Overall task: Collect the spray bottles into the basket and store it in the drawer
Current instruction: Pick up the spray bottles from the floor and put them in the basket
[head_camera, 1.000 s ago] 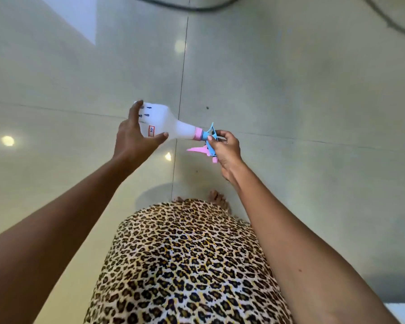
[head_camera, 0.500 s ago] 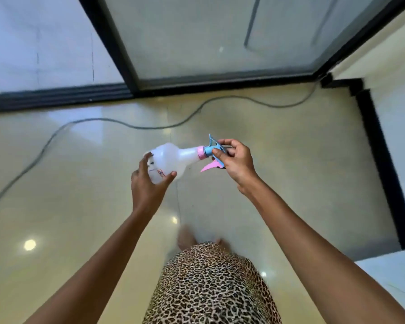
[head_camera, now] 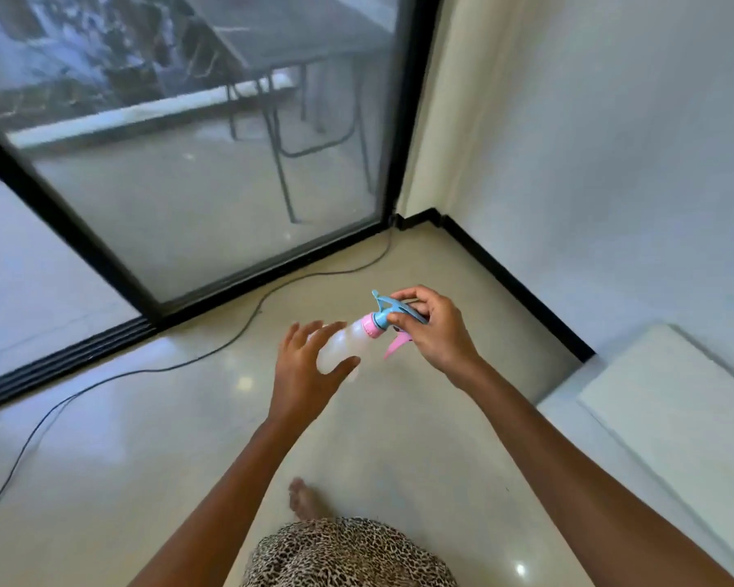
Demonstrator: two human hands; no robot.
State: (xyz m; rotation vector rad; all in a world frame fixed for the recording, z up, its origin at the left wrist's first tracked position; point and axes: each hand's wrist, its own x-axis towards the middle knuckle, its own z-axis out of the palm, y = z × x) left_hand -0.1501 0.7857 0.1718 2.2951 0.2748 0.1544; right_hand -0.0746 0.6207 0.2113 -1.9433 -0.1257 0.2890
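Translucent white plastic spray bottle (head_camera: 343, 344) with pink collar and blue trigger head, held roughly horizontal in mid-air above a glossy cream tiled floor (head_camera: 145, 451), head end toward the right. Right hand (head_camera: 435, 332) closed around the blue spray head, thumb and fingertips pinching it, pink trigger lever (head_camera: 395, 347) projecting downward just below the grip. Left hand (head_camera: 304, 372) at the bottle's body, fingers spread and loosely curved, thumb under the base end; firm contact or mere closeness not determinable owing to motion blur. Both bare forearms extended forward from the lower edge of the view. Leopard-print garment (head_camera: 348, 552) at bottom centre, a bare foot (head_camera: 304, 499) on the floor just ahead of it. Thin dark cable (head_camera: 212, 353) trailing across the floor toward the corner. Black-framed sliding glass door (head_camera: 212, 197) beyond, metal-legged outdoor table (head_camera: 289, 57) visible through the glass. White wall (head_camera: 611, 163) with black skirting at right; flat white surface (head_camera: 674, 417) at lower right.
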